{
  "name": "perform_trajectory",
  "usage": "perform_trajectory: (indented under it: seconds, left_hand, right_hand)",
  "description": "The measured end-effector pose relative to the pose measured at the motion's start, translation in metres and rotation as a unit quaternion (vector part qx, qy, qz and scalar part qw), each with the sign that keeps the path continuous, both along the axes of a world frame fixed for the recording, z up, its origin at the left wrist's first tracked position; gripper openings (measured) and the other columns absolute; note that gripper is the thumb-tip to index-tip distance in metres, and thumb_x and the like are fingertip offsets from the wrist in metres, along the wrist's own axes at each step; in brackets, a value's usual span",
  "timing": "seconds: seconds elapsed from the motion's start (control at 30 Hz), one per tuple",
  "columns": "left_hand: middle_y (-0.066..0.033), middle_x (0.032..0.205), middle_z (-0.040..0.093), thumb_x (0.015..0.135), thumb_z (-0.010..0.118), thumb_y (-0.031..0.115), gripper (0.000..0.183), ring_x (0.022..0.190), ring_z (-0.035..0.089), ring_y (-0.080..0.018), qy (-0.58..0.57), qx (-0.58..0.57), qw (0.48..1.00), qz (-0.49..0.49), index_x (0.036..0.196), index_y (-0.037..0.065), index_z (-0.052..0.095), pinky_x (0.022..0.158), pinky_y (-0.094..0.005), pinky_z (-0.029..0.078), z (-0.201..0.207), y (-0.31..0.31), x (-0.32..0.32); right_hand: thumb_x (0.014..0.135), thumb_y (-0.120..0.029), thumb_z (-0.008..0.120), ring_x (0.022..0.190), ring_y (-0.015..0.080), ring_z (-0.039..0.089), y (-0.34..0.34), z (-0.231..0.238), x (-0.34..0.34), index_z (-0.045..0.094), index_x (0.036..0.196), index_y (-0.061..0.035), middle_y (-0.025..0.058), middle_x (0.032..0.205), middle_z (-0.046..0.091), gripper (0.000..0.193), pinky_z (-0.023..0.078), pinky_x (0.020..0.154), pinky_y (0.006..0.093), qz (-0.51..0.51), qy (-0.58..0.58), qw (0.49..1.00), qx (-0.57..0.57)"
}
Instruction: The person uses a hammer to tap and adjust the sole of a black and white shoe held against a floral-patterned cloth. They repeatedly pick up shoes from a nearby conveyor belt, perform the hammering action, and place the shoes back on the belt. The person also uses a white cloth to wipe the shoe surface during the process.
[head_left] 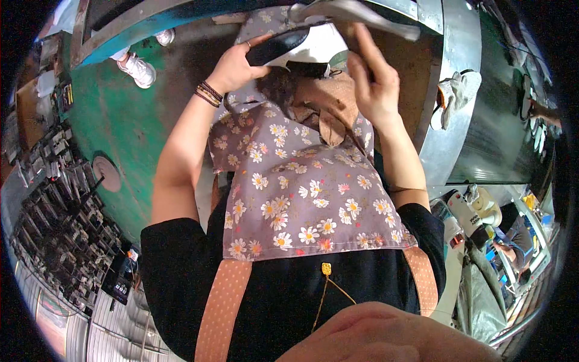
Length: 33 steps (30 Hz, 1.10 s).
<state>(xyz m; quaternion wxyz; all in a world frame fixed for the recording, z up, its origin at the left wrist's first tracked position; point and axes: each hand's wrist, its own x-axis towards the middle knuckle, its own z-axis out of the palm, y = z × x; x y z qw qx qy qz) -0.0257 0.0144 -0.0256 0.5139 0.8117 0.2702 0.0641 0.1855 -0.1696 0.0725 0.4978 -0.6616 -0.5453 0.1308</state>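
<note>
My left hand [236, 67], with a ring and dark beaded bracelets, is closed round the dark end of a black and white shoe [313, 45]. A green patch shows near the shoe's right end. Beside that end, my right hand [377, 78] has its thumb and index finger stretched apart; I cannot tell whether they touch the shoe. Just above it, a long curved grey-white piece [362, 15] is smeared by motion, and what it is cannot be made out. Below the shoe, a floral apron [307, 199] with a brown pocket part covers my front.
A metal-edged bench frame [422, 12] runs along the top. Grey-white gloves [456, 96] lie on the metal ledge at right, beside a dark conveyor-like surface [491, 127]. Another person's white shoe [139, 71] stands on the green floor. Racks of dark parts [54, 205] fill the left.
</note>
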Motion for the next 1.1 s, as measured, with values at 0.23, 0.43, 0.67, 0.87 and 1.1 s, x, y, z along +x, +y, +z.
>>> perform_trajectory:
  seconds: [0.23, 0.43, 0.67, 0.87, 1.1]
  left_hand:
    - [-0.0105, 0.123, 0.065, 0.072, 0.078, 0.016, 0.070, 0.112, 0.061, -0.0195, 0.012, -0.022, 1.000, 0.019, 0.137, 0.013, 0.053, 0.100, -0.0326, 0.046, 0.001, -0.017, 0.006]
    - [-0.0039, 0.121, 0.065, 0.076, 0.078, 0.012, 0.049, 0.114, 0.059, -0.0194, -0.050, 0.017, 0.999, 0.009, 0.122, 0.013, 0.061, 0.102, -0.0363, 0.044, 0.011, -0.014, 0.006]
    - [-0.0135, 0.125, 0.063, 0.076, 0.080, 0.023, 0.077, 0.109, 0.063, -0.0222, -0.092, 0.147, 0.981, -0.081, 0.142, 0.008, 0.045, 0.092, -0.0333, 0.048, -0.045, 0.018, -0.022]
    - [-0.0121, 0.112, 0.069, 0.075, 0.080, 0.026, 0.078, 0.100, 0.067, -0.0251, 0.002, 0.146, 0.986, -0.080, 0.142, 0.010, 0.045, 0.087, -0.0351, 0.051, -0.044, 0.001, -0.017]
    - [-0.0146, 0.117, 0.067, 0.074, 0.080, 0.028, 0.075, 0.106, 0.065, -0.0249, -0.057, 0.109, 0.992, -0.040, 0.140, 0.010, 0.048, 0.090, -0.0356, 0.050, -0.004, -0.010, -0.002]
  right_hand:
    - [0.083, -0.014, 0.063, 0.070, 0.0380, 0.063, -0.008, 0.008, 0.008, 0.044, 0.144, -0.0265, 0.0180, 0.082, 0.063, 0.066, 0.051, 0.063, 0.0477, 0.066, -0.068, 0.987, -0.132]
    - [0.081, -0.014, 0.059, 0.061, 0.0366, 0.065, 0.000, -0.007, -0.018, 0.024, 0.152, -0.0337, 0.0183, 0.083, 0.064, 0.082, 0.053, 0.053, 0.0476, 0.156, -0.226, 0.933, -0.232]
    - [0.086, -0.020, 0.059, 0.063, 0.0314, 0.067, -0.009, 0.036, -0.041, 0.025, 0.152, -0.0348, 0.0136, 0.079, 0.064, 0.076, 0.054, 0.049, 0.0435, 0.159, -0.223, 0.960, -0.054]
    - [0.087, -0.021, 0.057, 0.065, 0.0305, 0.068, -0.006, 0.023, -0.041, 0.021, 0.153, -0.0342, 0.0155, 0.078, 0.063, 0.076, 0.055, 0.054, 0.0436, 0.208, -0.292, 0.918, -0.170]
    - [0.085, -0.018, 0.056, 0.061, 0.0302, 0.066, -0.014, 0.012, -0.036, 0.024, 0.152, -0.0356, 0.0131, 0.075, 0.063, 0.076, 0.054, 0.053, 0.0443, 0.156, -0.266, 0.939, -0.152]
